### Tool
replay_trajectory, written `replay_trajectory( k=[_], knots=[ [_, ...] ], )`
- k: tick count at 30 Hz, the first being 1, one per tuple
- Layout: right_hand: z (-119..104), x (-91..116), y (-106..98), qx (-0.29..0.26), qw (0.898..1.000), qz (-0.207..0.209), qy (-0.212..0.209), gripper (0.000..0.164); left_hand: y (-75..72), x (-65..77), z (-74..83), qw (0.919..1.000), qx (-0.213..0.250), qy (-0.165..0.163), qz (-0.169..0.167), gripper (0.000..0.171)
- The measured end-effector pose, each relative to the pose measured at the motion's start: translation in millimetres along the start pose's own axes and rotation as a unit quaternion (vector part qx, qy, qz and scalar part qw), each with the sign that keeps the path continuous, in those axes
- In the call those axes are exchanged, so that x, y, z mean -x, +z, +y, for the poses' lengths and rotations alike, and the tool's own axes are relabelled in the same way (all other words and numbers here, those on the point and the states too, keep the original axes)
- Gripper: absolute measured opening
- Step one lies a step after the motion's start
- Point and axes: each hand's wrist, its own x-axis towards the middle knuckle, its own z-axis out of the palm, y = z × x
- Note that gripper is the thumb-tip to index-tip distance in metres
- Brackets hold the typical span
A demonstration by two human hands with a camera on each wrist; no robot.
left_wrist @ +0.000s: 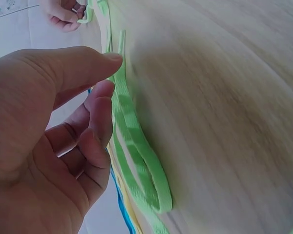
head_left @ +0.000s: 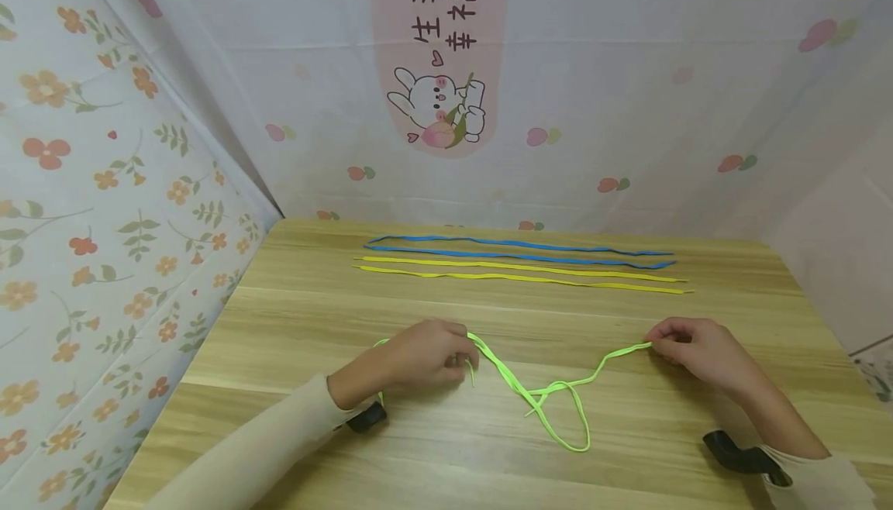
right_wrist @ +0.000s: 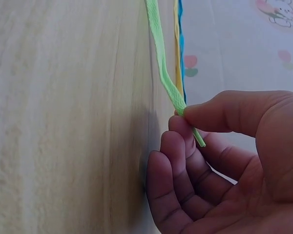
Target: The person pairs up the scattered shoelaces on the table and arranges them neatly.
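A bright green shoelace [head_left: 512, 380] lies on the wooden table, doubled in the middle and looping at the right. My right hand [head_left: 708, 351] pinches one end of it between thumb and index finger, and a short tip [right_wrist: 200, 139] pokes out past the pinch. From there the lace runs left toward the loop. My left hand [head_left: 429, 351] is over the lace's left part, fingers bent. In the left wrist view, a gap shows between its thumb [left_wrist: 105, 61] and index finger, right beside the green strands [left_wrist: 136, 131]. Part of the lace is hidden under this hand.
Two blue laces [head_left: 519, 243] and two yellow laces [head_left: 523, 278] lie stretched out side by side toward the table's back edge. Behind the table hangs a printed cloth [head_left: 558, 91], with a flowered cloth [head_left: 105, 223] at the left. Black straps [head_left: 739, 454] sit at the wrists.
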Motion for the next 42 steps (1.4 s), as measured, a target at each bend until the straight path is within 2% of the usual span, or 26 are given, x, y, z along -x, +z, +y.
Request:
replay_trajectory(
  k=[4, 9, 13, 22, 25, 29, 33, 35, 42],
  knots=[
    [3, -2, -1, -0.017, 1.0, -0.003, 0.01, 0.016, 4.2, -2.0, 0.0, 0.9999, 0.003, -0.006, -0.012, 0.018],
    [13, -5, -4, -0.086, 0.996, -0.024, 0.028, 0.02, 7.2, -2.4, 0.2, 0.9996, 0.007, -0.021, -0.019, 0.011],
    [19, -5, -5, -0.129, 0.99, -0.035, 0.042, 0.023, 8.2, -0.6, 1.4, 0.9995, 0.009, -0.03, -0.009, 0.009],
    [18, -2, -5, -0.158, 0.985, -0.04, 0.054, 0.027, 11.1, 4.1, 5.2, 0.9977, 0.022, -0.061, 0.021, 0.009],
    [22, -3, -6, -0.167, 0.983, -0.042, 0.06, 0.027, 12.1, 6.5, 5.0, 0.9949, 0.051, -0.081, 0.032, 0.01],
    [29, -5, -7, -0.207, 0.975, -0.046, 0.062, 0.022, 10.2, 11.2, 2.1, 0.9844, 0.122, -0.116, 0.052, 0.01],
    [38, -7, -9, -0.267, 0.961, -0.051, 0.054, 0.012, 6.7, 15.5, -3.4, 0.9706, 0.182, -0.139, 0.074, 0.009],
    [42, -7, -11, -0.301, 0.95, -0.058, 0.049, 0.018, 5.7, 17.5, -6.5, 0.9635, 0.203, -0.156, 0.08, 0.009],
    [53, -8, -16, -0.434, 0.894, -0.104, 0.029, 0.037, -2.0, 25.6, -15.7, 0.9356, 0.277, -0.191, 0.108, 0.006]
  ],
)
